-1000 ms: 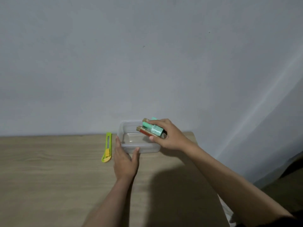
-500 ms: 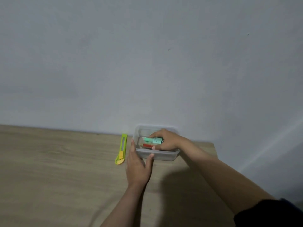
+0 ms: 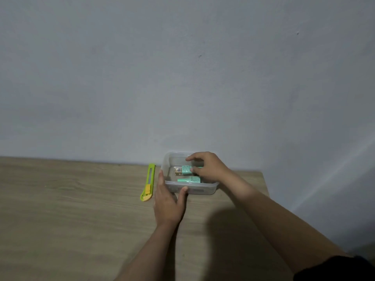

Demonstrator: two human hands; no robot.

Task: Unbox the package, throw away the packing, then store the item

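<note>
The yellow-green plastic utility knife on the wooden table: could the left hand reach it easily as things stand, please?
Probably yes. The yellow-green plastic utility knife lies on bare table just left of the left hand, with nothing between them. That hand would first have to leave the clear plastic container, which it steadies at the near-left corner.

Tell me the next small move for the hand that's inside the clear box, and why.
Probably lift the right hand up and out of the clear box. The green-wrapped batteries already lie on its floor, and the fingers only rest over them, so it looks as if nothing is left to place. The left hand braces the box's near left corner, so it should not slide.
</note>
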